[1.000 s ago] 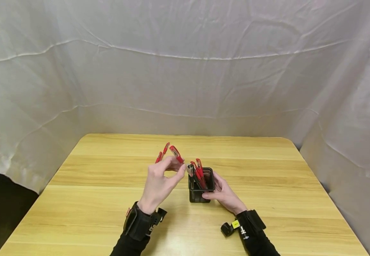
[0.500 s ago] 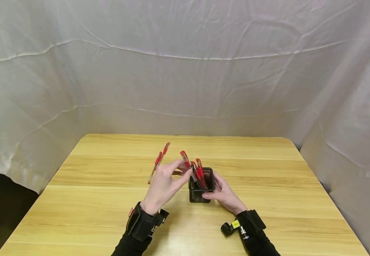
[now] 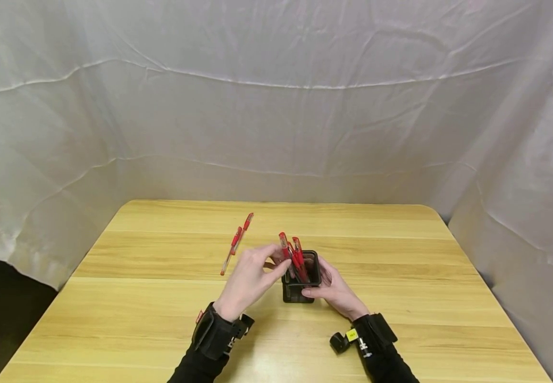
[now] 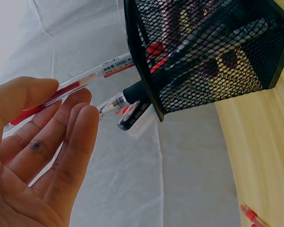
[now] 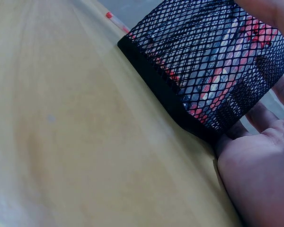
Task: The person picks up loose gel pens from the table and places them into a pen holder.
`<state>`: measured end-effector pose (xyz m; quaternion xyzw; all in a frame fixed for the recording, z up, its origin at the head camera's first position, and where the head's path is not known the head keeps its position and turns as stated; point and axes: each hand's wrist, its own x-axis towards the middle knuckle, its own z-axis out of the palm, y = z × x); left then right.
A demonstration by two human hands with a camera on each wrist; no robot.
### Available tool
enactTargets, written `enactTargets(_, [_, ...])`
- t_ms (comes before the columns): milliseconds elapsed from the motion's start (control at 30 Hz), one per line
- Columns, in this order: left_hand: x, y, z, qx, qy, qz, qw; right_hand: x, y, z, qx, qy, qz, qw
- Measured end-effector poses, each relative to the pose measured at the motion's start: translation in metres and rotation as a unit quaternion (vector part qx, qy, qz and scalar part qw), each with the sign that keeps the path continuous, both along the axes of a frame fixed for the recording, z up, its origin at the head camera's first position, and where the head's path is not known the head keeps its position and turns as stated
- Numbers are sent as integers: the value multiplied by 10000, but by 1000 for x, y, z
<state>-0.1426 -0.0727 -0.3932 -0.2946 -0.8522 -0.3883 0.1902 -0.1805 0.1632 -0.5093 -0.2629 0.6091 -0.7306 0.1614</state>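
Left hand (image 3: pixel 250 272) in pinch on a red pen (image 4: pixel 97 74), right hand (image 3: pixel 336 291) around mesh cup (image 3: pixel 296 293).

Head view: from high up, facing forward and down, well back, taking in the pale wood-grained tabletop (image 3: pixel 425 298). Left wrist view: close, past the bare left hand (image 3: pixel 246 276), rolled sideways, facing the square black wire-mesh cup (image 3: pixel 293 294). Right wrist view: close, low over the tabletop, tilted, facing the cup's lower wall. Cup shared by all three.
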Motion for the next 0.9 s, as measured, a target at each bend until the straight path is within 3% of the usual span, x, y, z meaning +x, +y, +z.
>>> enactTargets(400, [1,3,-2,-230,-277,124,9993,-2,0,-1,-43,40,16,10000])
enactTargets(567, [1,3,-1,-375,-595,249,9972,0,-2,0,4,13,-26,10000])
enactTargets(767, [0,-10,0,80,-1180,853,9893,1,-2,1,7,-41,-24,10000])
enactTargets(900, [-5,-25,2,456,-1356,1160,9829,2,-1,2,26,-50,-42,10000])
